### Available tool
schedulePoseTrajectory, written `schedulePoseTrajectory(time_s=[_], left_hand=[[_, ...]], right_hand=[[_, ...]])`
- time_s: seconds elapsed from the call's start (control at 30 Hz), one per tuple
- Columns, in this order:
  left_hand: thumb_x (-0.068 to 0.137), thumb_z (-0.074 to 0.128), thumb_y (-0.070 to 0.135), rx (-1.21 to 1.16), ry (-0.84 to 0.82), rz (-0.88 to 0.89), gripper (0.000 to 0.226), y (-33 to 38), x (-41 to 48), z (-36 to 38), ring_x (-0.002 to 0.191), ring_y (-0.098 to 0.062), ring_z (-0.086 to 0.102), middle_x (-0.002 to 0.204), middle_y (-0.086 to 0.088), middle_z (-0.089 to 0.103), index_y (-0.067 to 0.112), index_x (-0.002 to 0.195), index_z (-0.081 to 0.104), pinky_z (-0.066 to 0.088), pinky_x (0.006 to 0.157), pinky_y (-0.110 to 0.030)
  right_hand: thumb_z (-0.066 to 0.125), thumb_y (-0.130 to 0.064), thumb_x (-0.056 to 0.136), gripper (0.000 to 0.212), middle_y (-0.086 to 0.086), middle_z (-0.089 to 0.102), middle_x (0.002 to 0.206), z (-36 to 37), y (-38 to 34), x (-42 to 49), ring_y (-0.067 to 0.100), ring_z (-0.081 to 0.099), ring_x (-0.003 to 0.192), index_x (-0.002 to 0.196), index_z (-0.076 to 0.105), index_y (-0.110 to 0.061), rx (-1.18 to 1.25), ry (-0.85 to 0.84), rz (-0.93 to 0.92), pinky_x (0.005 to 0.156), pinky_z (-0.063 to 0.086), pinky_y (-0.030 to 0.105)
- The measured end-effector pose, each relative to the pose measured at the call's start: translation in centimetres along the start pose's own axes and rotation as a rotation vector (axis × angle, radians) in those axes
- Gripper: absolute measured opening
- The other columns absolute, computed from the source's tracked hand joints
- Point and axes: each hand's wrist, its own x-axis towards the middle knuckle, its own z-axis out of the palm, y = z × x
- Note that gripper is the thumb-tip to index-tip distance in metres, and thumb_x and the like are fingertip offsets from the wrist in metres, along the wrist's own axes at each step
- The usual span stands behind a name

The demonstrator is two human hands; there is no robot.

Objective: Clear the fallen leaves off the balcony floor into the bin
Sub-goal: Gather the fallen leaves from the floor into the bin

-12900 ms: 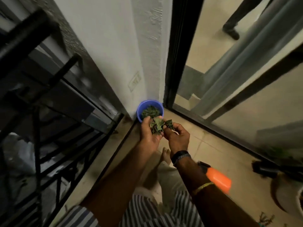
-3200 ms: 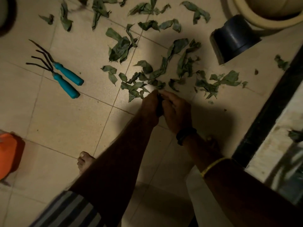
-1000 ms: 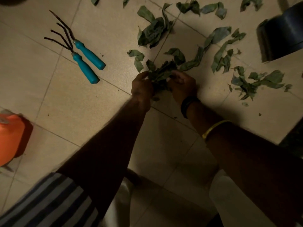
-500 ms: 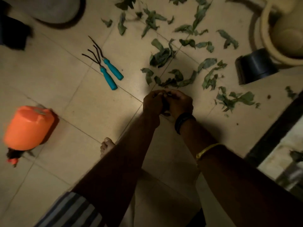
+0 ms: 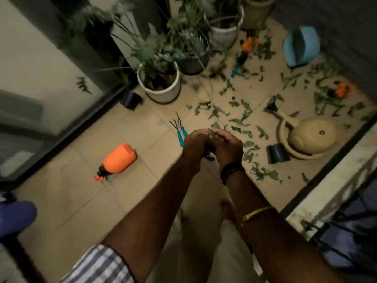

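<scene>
I've got both hands cupped together out in front of me, left hand (image 5: 194, 142) and right hand (image 5: 228, 147) pressed side by side, fingers curled in, each grip closed around a small bunch of leaves (image 5: 212, 132) — only a tip or two pokes out on top between the knuckles. So this looks like the carry step: a handful gathered, now it wants taking to the bin. Plenty more to do, I'd say, because fallen leaves (image 5: 240, 119) lie scattered over the balcony floor (image 5: 85, 190) ahead and to my right, thick around the beige watering can (image 5: 310, 135) and the small black pot (image 5: 277, 154). The two teal-handled hand rakes (image 5: 180, 132) lie on the tiles just beyond my left hand, the orange sprayer bottle (image 5: 119, 159) lies on its side well off to the left, and the potted plants (image 5: 161, 78) stand at the far side. Next move, as I judge it: keep the cup tight so nothing slips out, turn and find the bin. There's a blue shape (image 5: 14, 218) cut off at the left edge, blurred, and I can't tell whether that's it. How much I'm actually holding is hidden inside my hands, and the far corner is too smeared to read.
</scene>
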Motion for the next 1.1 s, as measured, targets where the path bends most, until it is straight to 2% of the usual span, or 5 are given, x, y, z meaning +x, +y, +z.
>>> schedulePoseTrajectory(time_s=[0.2, 0.53, 0.8, 0.97, 1.1], left_hand=[[0.099, 0.044, 0.004, -0.259, 0.199, 0.035, 0.023, 5.1, -11.4, -1.8, 0.060, -0.019, 0.053, 0.083, -0.012, 0.066, 0.003, 0.110, 0.064, 0.041, 0.045, -0.024], [0.100, 0.047, 0.008, -0.492, 0.486, 0.170, 0.022, 4.8, -23.9, -9.8, 0.063, -0.016, 0.057, 0.092, -0.013, 0.067, 0.007, 0.112, 0.065, 0.042, 0.039, -0.019], [0.100, 0.045, 0.007, -0.642, 0.651, 0.244, 0.024, 1.1, -31.0, -23.6, 0.062, -0.018, 0.054, 0.081, -0.010, 0.064, 0.015, 0.090, 0.065, 0.040, 0.038, -0.019], [0.100, 0.045, 0.008, -0.681, 0.761, 0.268, 0.021, -1.7, -36.9, -34.6, 0.064, -0.018, 0.056, 0.090, -0.013, 0.065, 0.009, 0.106, 0.065, 0.041, 0.040, -0.018], [0.100, 0.044, 0.008, -0.708, 0.835, 0.278, 0.021, -4.1, -41.3, -42.9, 0.057, -0.017, 0.054, 0.085, -0.014, 0.064, 0.011, 0.096, 0.064, 0.040, 0.040, -0.021]], right_hand=[[0.070, 0.001, 0.079, 0.042, -0.005, 0.077, 0.090, -0.6, -8.5, -8.2, 0.017, 0.073, 0.090, 0.072, 0.077, -0.039, 0.017, -0.171, -0.019, 0.087, 0.060, 0.042], [0.073, -0.004, 0.075, 0.038, -0.006, 0.077, 0.083, 3.0, -13.1, -19.9, 0.018, 0.074, 0.084, 0.076, 0.077, -0.042, -0.119, -0.546, -0.140, 0.080, 0.062, 0.042], [0.074, 0.000, 0.079, 0.036, -0.004, 0.077, 0.084, 13.7, -11.8, -32.2, 0.017, 0.074, 0.082, 0.071, 0.077, -0.036, -0.209, -0.739, -0.153, 0.073, 0.063, 0.040], [0.076, -0.003, 0.077, 0.033, -0.008, 0.077, 0.082, 21.7, -9.4, -42.1, 0.014, 0.074, 0.083, 0.074, 0.077, -0.036, -0.221, -0.853, -0.173, 0.080, 0.062, 0.039], [0.079, -0.017, 0.069, 0.026, -0.008, 0.077, 0.081, 28.0, -7.2, -49.7, 0.015, 0.074, 0.082, 0.083, 0.078, -0.039, -0.246, -0.961, -0.165, 0.080, 0.062, 0.041]])
